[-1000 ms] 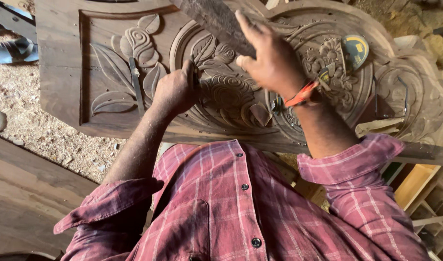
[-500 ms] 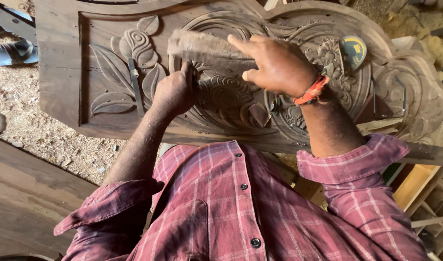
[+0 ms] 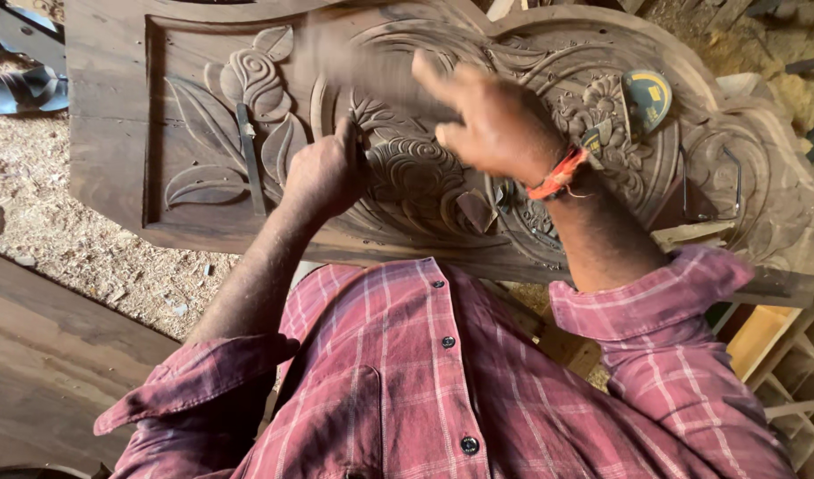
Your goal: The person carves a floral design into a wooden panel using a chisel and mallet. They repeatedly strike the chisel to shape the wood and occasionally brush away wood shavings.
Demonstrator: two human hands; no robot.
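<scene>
A big dark wooden panel [image 3: 114, 133] carved with leaves, flowers and scrolls lies in front of me. My left hand [image 3: 322, 173] is fisted around a chisel [image 3: 366, 156] set against the spiral carving at the panel's middle; only a short dark bit of the tool shows. My right hand [image 3: 491, 120], with an orange thread at the wrist, grips a wooden mallet [image 3: 362, 71]. The mallet is blurred by motion, just above my left hand.
A spare chisel [image 3: 250, 160] lies on the leaf carving at the left. A round yellow and teal tape measure [image 3: 646, 93] rests on the panel's right. Sawdust [image 3: 61, 222] covers the floor, sandals [image 3: 25, 89] lie far left, a plank [image 3: 43, 372] lower left, and a wooden frame [image 3: 797, 372] lower right.
The mallet was raised high over the panel, then swung down and leftward toward the chisel head. My left hand has stayed in place on the carving.
</scene>
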